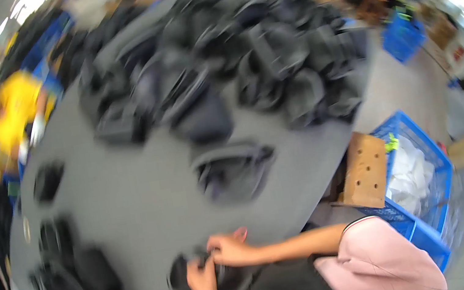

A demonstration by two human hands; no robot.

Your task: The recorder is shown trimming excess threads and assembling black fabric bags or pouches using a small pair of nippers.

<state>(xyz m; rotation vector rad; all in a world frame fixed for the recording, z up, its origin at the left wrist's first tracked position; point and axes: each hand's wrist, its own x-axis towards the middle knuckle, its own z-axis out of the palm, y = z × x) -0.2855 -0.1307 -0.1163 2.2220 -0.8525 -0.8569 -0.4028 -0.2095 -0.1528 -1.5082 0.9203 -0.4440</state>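
Close to my body, at the near edge of the table, lies a black fabric pouch (pixel 181 273). My left hand (pixel 203 279) is closed on its upper edge, fingers bent together. Just right of it, my right hand (pixel 230 251) pinches the same pouch's edge; the two hands almost touch. Motion blur and the fingers hide the exact spot they grip. Farther off on the table sits a single black pouch (pixel 234 172) with its mouth gaping. Several finished-looking black pouches (pixel 82 283) stand grouped to the left of my hands.
A large heap of black pouches (pixel 283 49) covers the far part of the grey table (pixel 146 185). One small black piece (pixel 49 180) lies at the left edge. At right stand a blue crate (pixel 444 169) with white material and a cardboard piece (pixel 366 171). A person in yellow (pixel 21 111) works beyond.
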